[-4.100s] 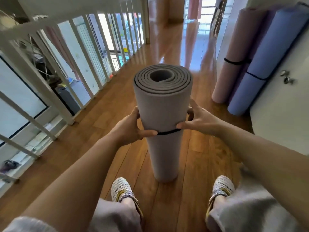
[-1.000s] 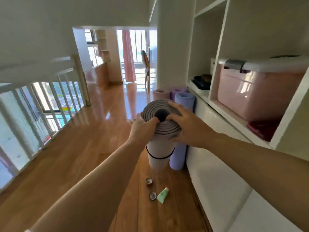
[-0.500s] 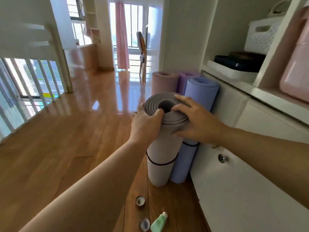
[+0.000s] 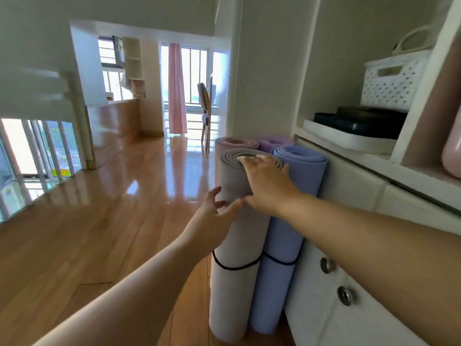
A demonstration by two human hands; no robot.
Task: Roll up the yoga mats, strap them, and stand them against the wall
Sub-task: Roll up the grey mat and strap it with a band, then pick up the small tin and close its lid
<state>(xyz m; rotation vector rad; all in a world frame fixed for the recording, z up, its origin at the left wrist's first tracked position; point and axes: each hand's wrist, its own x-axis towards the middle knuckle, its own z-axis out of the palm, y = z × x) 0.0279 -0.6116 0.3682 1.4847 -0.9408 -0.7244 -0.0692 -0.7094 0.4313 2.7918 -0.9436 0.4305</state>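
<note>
Head view: the grey mat (image 4: 234, 290) stands upright mid-frame, the right hand (image 4: 267, 186) lays straight fingers over its top rim and hides part of the coil, and the left hand (image 4: 212, 228) has its fingers spread at the mat's side.

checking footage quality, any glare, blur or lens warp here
Head view: window glare whitens the wooden floor; the railing at left is smeared; the left hand shows slight motion blur; wide-angle distortion bends the white cabinet; the grey yoga mat reads fairly sharp.
</note>
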